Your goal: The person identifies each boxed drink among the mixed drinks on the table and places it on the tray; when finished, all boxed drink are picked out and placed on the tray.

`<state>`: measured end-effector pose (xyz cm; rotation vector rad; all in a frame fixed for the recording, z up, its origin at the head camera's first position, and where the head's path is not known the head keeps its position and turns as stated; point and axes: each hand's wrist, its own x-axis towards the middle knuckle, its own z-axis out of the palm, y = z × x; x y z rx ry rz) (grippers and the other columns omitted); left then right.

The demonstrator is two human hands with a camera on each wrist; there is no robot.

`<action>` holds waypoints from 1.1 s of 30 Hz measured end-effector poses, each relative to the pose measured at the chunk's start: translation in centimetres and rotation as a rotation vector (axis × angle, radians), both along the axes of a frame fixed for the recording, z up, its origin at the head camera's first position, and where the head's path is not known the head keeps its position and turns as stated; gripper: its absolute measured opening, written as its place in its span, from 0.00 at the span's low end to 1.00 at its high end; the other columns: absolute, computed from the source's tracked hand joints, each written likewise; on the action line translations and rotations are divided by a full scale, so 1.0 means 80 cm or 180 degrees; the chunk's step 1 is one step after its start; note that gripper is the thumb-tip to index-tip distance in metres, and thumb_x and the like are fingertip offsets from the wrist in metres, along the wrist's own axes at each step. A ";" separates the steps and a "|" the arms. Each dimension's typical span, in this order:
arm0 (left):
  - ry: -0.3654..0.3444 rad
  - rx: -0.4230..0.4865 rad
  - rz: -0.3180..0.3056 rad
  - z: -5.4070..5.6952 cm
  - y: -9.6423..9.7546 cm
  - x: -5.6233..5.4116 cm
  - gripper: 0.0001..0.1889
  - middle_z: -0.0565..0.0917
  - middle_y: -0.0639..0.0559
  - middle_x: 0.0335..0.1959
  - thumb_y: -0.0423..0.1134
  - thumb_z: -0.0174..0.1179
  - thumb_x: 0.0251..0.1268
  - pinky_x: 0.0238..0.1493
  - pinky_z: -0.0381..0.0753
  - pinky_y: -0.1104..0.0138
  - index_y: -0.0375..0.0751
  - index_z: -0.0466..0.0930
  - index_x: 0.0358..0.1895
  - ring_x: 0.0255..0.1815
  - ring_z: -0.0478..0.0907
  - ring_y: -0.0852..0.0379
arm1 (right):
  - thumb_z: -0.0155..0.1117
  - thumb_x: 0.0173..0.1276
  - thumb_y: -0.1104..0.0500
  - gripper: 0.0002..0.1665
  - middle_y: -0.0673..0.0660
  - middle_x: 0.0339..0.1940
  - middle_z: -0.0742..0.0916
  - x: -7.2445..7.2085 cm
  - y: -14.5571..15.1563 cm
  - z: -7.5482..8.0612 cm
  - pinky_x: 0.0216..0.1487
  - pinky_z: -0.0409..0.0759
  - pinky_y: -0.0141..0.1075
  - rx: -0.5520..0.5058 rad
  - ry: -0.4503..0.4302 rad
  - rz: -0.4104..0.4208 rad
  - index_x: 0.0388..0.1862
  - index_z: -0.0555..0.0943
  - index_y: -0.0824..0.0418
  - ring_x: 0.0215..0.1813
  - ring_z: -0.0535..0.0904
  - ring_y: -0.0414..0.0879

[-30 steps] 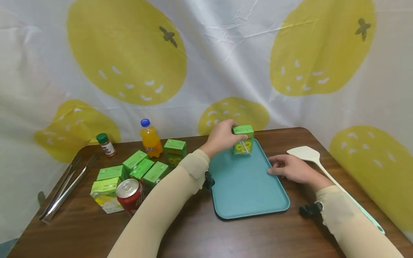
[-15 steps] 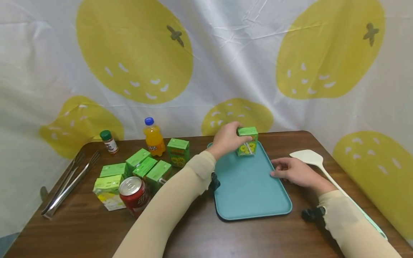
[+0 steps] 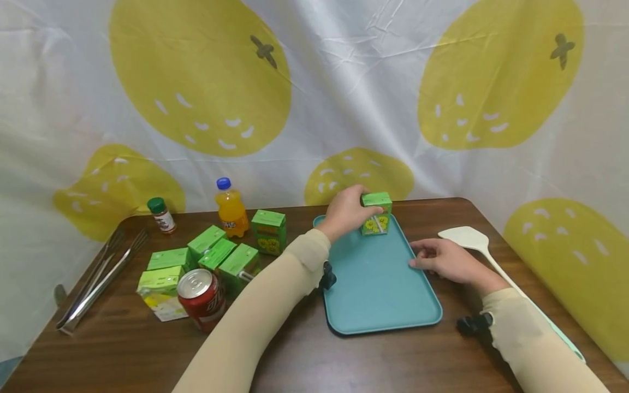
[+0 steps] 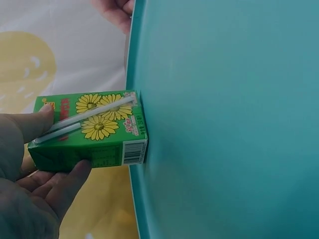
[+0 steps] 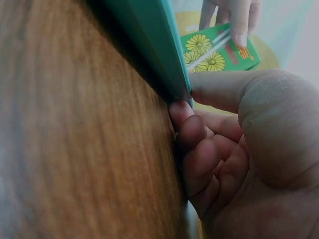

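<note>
My left hand (image 3: 348,212) grips a green drink carton (image 3: 377,225) by its sides, thumb on the front face. The carton stands upright at the far end of the blue-green tray (image 3: 378,289). Yellow flowers, a straw and a barcode show on it in the left wrist view, where its base meets the tray surface near the rim. At the tray's right edge, my right hand (image 3: 449,261) pinches the rim. Its thumb (image 5: 219,89) lies over the edge and the other fingers curl beneath, as the right wrist view shows.
On the left stand several green cartons (image 3: 239,261), a yellow-green carton (image 3: 164,295), a red can (image 3: 201,300), an orange soda bottle (image 3: 232,212) and a spice jar (image 3: 162,216). Metal tongs (image 3: 100,286) lie at far left. A white spatula (image 3: 491,256) lies right of the tray.
The head view has shifted slightly. Both hands keep their places on the carton and the tray rim; nothing else has visibly moved.
</note>
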<state>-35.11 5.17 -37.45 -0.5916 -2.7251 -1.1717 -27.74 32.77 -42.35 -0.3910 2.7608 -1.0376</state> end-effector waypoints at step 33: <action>-0.0008 -0.0523 -0.0176 -0.003 0.005 -0.002 0.52 0.73 0.50 0.84 0.61 0.72 0.76 0.71 0.81 0.54 0.45 0.56 0.92 0.77 0.77 0.49 | 0.77 0.77 0.50 0.40 0.54 0.38 0.87 0.003 -0.005 0.002 0.31 0.79 0.38 0.0006 -0.0010 -0.0034 0.76 0.77 0.75 0.34 0.81 0.48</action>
